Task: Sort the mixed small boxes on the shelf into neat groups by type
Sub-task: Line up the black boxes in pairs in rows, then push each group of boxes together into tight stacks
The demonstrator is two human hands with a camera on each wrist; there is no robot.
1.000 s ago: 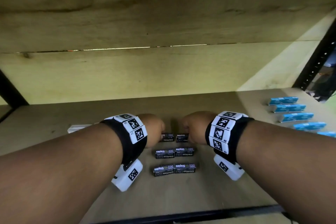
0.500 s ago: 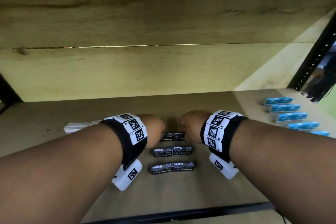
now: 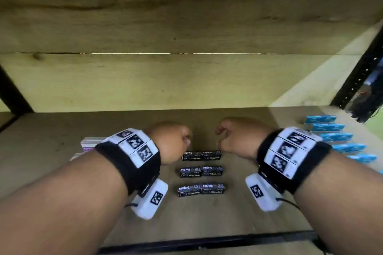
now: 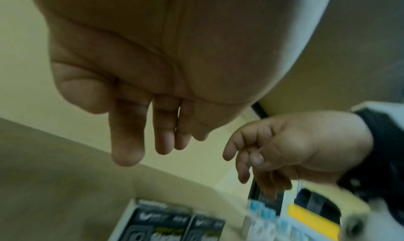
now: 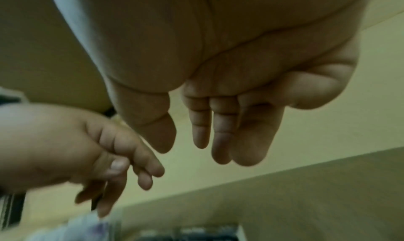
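Several black staples boxes (image 3: 201,172) lie in three rows of two on the wooden shelf (image 3: 207,223). My left hand (image 3: 174,141) hovers just left of the back row (image 3: 201,155); my right hand (image 3: 232,136) hovers just right of it. Both hands are lifted off the boxes, fingers hanging loosely and holding nothing. The left wrist view shows my left fingers (image 4: 127,141) relaxed above black boxes (image 4: 166,225). The right wrist view shows my right fingers (image 5: 220,136) likewise empty.
A column of blue boxes (image 3: 335,136) lies at the shelf's right side. White and purple boxes (image 3: 89,144) sit at the left, partly behind my left wrist. A wooden back wall (image 3: 165,80) closes the shelf; a black metal rail (image 3: 207,242) edges the front.
Both hands have let go of the back pair of black boxes, risen and drawn apart. The two back boxes now lie flush together.
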